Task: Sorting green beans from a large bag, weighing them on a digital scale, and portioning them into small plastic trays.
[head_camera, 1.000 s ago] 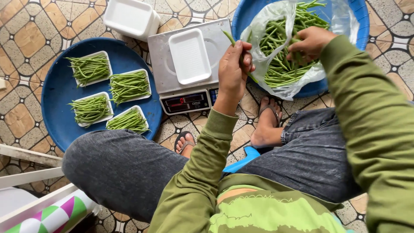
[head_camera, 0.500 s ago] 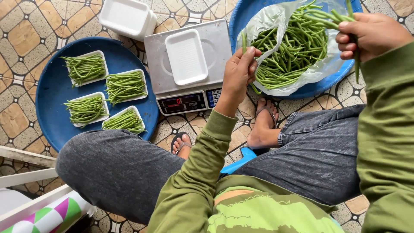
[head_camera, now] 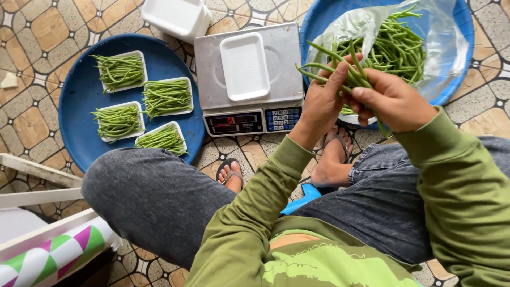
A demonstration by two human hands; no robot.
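Both my hands meet around a small bunch of green beans (head_camera: pixel 340 66) held in front of the blue basin on the right. My left hand (head_camera: pixel 323 101) grips the bunch from the left, and my right hand (head_camera: pixel 390 101) pinches it from the right. Behind them a clear plastic bag (head_camera: pixel 435 42) full of green beans (head_camera: pixel 401 45) lies in the blue basin (head_camera: pixel 467 32). To the left of my hands, an empty white foam tray (head_camera: pixel 244 66) sits on a digital scale (head_camera: pixel 247 79).
A round blue tray (head_camera: pixel 79 95) at the left holds several white foam trays filled with green beans (head_camera: pixel 167 96). A stack of empty foam trays (head_camera: pixel 178 18) stands behind the scale. My sandalled feet (head_camera: pixel 231 172) rest on patterned floor tiles. A white rack (head_camera: pixel 37 183) is at the lower left.
My right hand has brought a bunch of beans out of the bag and down to my left hand. Both hands now hold the bunch together, nearer the scale.
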